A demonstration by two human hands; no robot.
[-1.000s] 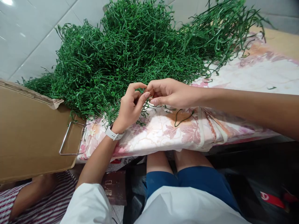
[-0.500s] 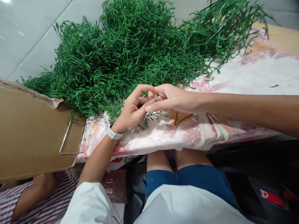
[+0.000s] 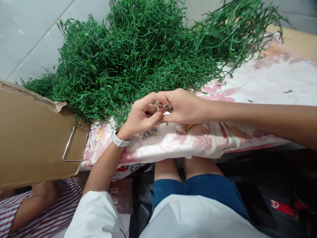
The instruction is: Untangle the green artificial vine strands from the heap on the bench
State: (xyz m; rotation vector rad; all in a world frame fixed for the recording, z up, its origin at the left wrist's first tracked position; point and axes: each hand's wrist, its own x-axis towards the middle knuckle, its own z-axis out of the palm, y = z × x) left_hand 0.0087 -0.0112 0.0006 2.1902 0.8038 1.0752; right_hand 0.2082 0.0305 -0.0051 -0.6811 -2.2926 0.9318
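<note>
My left hand (image 3: 142, 115), with a white-strapped watch (image 3: 120, 140) on its wrist, meets my right hand (image 3: 187, 105) over the near part of the cloth. The fingers of both are curled and pinched together. A thin green stem (image 3: 170, 109) shows in part between the fingertips; the rest is hidden. Just beyond my hands rises a big tangled heap of green flower stems (image 3: 148, 56), thin with small buds. Below the left hand lie a few stem tips (image 3: 150, 132), and under the right a loose curved stem (image 3: 190, 128).
A floral cloth (image 3: 272, 79) covers the table. At the left stands a cardboard box (image 3: 37, 138) with a metal wire handle (image 3: 71, 143) beside it. Another person's arm (image 3: 34, 205) and striped clothing are below the box. White tiles (image 3: 32, 29) line the wall behind.
My right thumb has drawn back from the left hand, and the fingertips now pinch closer together. My right forearm sits slightly lower, and a small green bit shows on the cloth above it.
</note>
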